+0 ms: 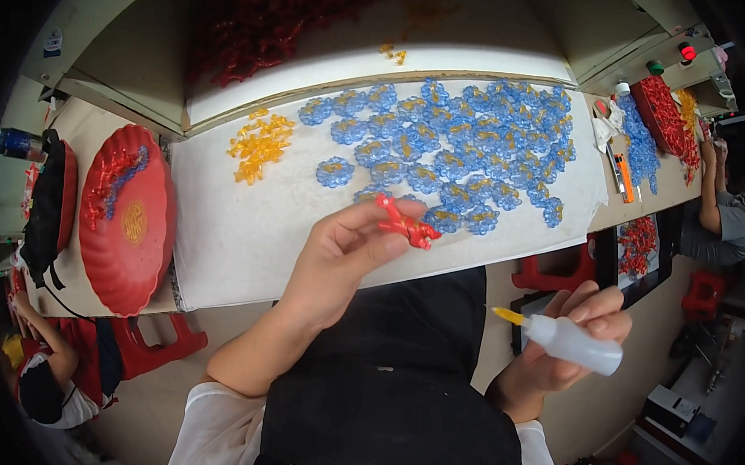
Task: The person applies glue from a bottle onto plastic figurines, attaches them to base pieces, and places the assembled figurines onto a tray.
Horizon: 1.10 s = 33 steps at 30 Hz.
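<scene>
Workbench item: small red translucent plastic ornament piece [407, 224], held above the table's near edge.

Left hand [337, 260] pinches the piece between thumb and fingertips. Right hand [575, 339], fingers wrapped tight, grips a white squeeze bottle with yellow nozzle [564, 338] over the lap. White cloth-covered table [236, 224] bears blue plastic flower pieces [454, 148] and small orange plastic bits [260, 145]; a red scalloped plastic tray [126, 222] lies at left.

The left hand [337, 260] is raised, forearm bare, thumb and fingers pinched together at the tips. The right hand [566, 347] sits lower, fingers curled in a closed grip, wrist bent inward.
</scene>
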{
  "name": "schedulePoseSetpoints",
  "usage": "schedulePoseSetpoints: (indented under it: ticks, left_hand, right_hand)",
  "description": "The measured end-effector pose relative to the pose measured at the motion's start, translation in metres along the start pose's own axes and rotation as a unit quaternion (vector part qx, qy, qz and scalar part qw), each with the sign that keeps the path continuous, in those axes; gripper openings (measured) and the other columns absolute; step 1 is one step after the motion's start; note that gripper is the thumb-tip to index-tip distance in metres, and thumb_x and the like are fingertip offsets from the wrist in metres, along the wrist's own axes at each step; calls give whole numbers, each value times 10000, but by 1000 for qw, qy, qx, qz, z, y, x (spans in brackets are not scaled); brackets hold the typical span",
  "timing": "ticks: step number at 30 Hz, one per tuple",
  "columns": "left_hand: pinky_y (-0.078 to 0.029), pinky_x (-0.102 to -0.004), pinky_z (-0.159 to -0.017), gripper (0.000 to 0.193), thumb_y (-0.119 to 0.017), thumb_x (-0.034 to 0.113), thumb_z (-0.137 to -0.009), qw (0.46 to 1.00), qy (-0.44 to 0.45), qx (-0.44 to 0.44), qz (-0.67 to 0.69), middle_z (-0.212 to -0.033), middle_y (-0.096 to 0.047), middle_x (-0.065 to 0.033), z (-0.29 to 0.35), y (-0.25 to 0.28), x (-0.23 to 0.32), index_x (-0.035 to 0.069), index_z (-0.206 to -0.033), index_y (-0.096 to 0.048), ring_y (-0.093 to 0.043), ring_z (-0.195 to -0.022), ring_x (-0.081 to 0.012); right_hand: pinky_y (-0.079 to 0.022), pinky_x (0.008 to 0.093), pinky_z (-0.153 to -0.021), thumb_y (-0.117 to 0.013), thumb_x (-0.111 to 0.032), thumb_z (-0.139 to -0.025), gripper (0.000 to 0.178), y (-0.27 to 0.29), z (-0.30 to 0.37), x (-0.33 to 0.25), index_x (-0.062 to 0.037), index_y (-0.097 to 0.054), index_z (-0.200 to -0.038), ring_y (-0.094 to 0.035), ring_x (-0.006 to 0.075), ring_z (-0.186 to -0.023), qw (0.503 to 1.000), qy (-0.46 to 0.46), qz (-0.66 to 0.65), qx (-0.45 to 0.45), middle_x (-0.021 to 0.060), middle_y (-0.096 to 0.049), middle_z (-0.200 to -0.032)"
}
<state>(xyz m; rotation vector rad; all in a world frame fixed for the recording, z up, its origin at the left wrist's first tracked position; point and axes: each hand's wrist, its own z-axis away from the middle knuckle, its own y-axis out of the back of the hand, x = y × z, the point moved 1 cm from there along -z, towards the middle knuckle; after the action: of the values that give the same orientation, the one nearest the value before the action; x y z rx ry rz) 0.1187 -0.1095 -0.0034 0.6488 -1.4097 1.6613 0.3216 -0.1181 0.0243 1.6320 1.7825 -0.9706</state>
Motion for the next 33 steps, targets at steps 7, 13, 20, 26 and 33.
schedulePoseSetpoints:
  ticks: [7, 13, 20, 26, 33]
  left_hand:
    - [-408, -264, -832, 294, -540, 28, -778, 998, 26, -59, -11, -938, -573, -109, 13, -12, -3, -35, -1060, -487, -552, -894, -159]
    - [-414, -254, -819, 290, -544, 41, -780, 997, 36, -70, -19, -937, -574, -101, 15, -14, -2, -37, -1054, -491, -555, -889, -149]
    - [-415, -259, -826, 292, -546, 39, -778, 996, 47, -74, -23, -950, -572, -100, 16, -16, -3, -37, -1054, -489, -554, -906, -150]
    - [-414, -263, -829, 290, -548, 36, -775, 996, 51, -76, -20, -961, -571, -105, 15, -15, -3, -38, -1049, -490, -555, -906, -153]
    - [-410, -263, -831, 284, -538, 33, -781, 996, 46, -77, -10, -995, -558, -101, 16, -17, -5, -33, -1053, -488, -553, -908, -151]
  right_hand:
    - [-419, 226, -474, -793, -127, -525, 447, -5, 12, -17, -80, -503, -861, -495, 143, -597, 991, 33, 72, -112, 54, -485, -829]
    - [-444, 237, -498, -799, -103, -506, 471, -5, 12, -20, -98, -513, -880, -516, 145, -615, 983, 28, 102, -152, 52, -499, -847]
    - [-456, 244, -517, -801, -101, -495, 476, -5, 13, -21, -106, -519, -878, -520, 151, -610, 979, 25, 130, -156, 44, -498, -835]
    - [-460, 248, -518, -804, -112, -490, 497, -4, 15, -19, -107, -510, -890, -523, 154, -608, 973, 15, 157, -167, 41, -494, -824]
    - [-465, 251, -524, -805, -118, -488, 490, -5, 13, -22, -108, -508, -878, -524, 156, -600, 971, 17, 162, -175, 41, -494, -817]
